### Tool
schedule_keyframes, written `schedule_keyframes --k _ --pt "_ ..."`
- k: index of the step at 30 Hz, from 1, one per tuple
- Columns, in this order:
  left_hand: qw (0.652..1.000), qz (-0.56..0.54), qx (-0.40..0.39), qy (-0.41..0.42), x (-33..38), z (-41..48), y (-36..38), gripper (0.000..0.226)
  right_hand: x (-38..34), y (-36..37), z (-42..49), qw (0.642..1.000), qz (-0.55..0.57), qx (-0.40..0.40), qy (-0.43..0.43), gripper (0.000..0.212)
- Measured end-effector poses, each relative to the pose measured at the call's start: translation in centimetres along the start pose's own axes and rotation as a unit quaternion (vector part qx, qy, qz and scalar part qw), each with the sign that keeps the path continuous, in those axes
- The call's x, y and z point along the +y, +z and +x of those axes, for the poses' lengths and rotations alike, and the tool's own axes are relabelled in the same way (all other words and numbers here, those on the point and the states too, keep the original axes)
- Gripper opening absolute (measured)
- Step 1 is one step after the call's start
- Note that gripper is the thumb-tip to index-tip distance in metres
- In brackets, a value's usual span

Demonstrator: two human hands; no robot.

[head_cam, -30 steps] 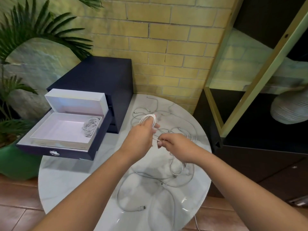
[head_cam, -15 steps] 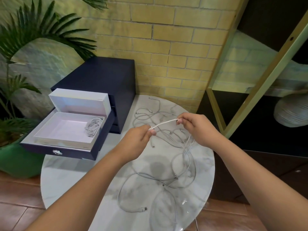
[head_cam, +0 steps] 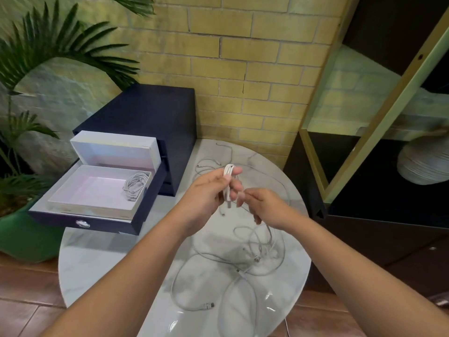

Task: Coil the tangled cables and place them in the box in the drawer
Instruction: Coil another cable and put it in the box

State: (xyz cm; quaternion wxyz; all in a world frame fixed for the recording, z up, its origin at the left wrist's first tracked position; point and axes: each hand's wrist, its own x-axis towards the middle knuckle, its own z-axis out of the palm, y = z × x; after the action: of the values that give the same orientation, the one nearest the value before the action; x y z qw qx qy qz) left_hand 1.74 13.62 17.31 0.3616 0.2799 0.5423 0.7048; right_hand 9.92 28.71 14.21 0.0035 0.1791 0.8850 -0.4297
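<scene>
A white cable [head_cam: 228,181], partly looped, is held above the tabletop [head_cam: 109,259], the left hand [head_cam: 209,193] with its grip clamped round the loops, the right hand [head_cam: 264,207] pinching the trailing strand. Coiling appears under way; next, the slack must be drawn clear of the tangled cables [head_cam: 255,259], before the box [head_cam: 97,190] at left.

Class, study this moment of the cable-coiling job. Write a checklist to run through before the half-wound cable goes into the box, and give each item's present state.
1. Drawer pulled open: ok.
2. Box lid up, with free floor beside the coiled cable already inside: ok.
3. Left hand grips the loops of the white cable: ok.
4. White cable fully wound: not ok; the right hand pinches a strand that leads down towards the table.
5. That strand free of the loose cables: cannot tell.
</scene>
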Motion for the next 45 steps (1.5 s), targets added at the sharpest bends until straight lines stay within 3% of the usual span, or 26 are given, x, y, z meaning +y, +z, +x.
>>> schedule_keyframes --k 2,7,9,12,16,20,22,25,29,36,41,45 --pt "1.0 0.005 -0.004 0.011 0.0 0.1 0.2 0.029 0.2 1.0 -0.8 0.998 0.01 -0.05 0.023 0.034" --pt "0.981 0.189 0.036 0.038 -1.9 0.8 0.2 0.042 -0.8 2.6 -2.6 0.991 -0.042 -0.127 0.014 0.033" --pt "0.952 0.298 0.037 0.055 -2.8 0.9 -0.1 0.041 -1.4 2.1 -2.9 0.985 -0.114 -0.129 -0.01 0.035" --pt "0.878 0.473 0.009 0.075 -3.5 0.8 -0.8 0.027 -1.8 0.4 -3.0 0.978 -0.178 -0.106 -0.031 0.034" --pt "0.845 0.53 -0.032 0.064 -3.2 0.6 -1.0 0.014 -2.5 -2.0 -3.0 0.975 -0.203 -0.084 -0.045 0.028" --pt "0.887 0.457 -0.058 0.014 -2.2 0.3 -0.4 0.021 -3.5 -3.8 -2.9 0.976 -0.199 -0.053 -0.07 0.023" --pt "0.891 0.449 -0.072 0.002 -2.1 0.1 -0.4 0.031 -3.7 -4.7 -2.8 0.975 -0.202 -0.031 -0.082 0.02" --pt "0.893 0.446 -0.063 0.014 -1.9 -0.1 -0.7 0.021 -3.6 -5.7 -2.5 0.977 -0.19 0.008 -0.096 0.019" --pt "0.937 0.345 -0.042 -0.006 -1.4 -0.5 -0.2 0.022 -3.0 -5.8 -2.2 0.98 -0.162 0.049 -0.103 0.021" --pt "0.981 0.186 -0.045 -0.017 -0.4 -0.8 0.3 0.034 -1.6 -4.3 -0.9 0.984 -0.089 0.124 -0.088 0.021" --pt "0.992 0.088 -0.072 -0.048 0.0 -0.6 0.5 0.03 -0.5 -2.4 -0.2 0.992 -0.052 0.099 -0.056 0.026" --pt "0.996 0.05 -0.051 -0.051 -0.7 -0.5 0.9 0.028 0.2 -0.5 -0.2 0.997 -0.046 0.055 -0.032 0.028"
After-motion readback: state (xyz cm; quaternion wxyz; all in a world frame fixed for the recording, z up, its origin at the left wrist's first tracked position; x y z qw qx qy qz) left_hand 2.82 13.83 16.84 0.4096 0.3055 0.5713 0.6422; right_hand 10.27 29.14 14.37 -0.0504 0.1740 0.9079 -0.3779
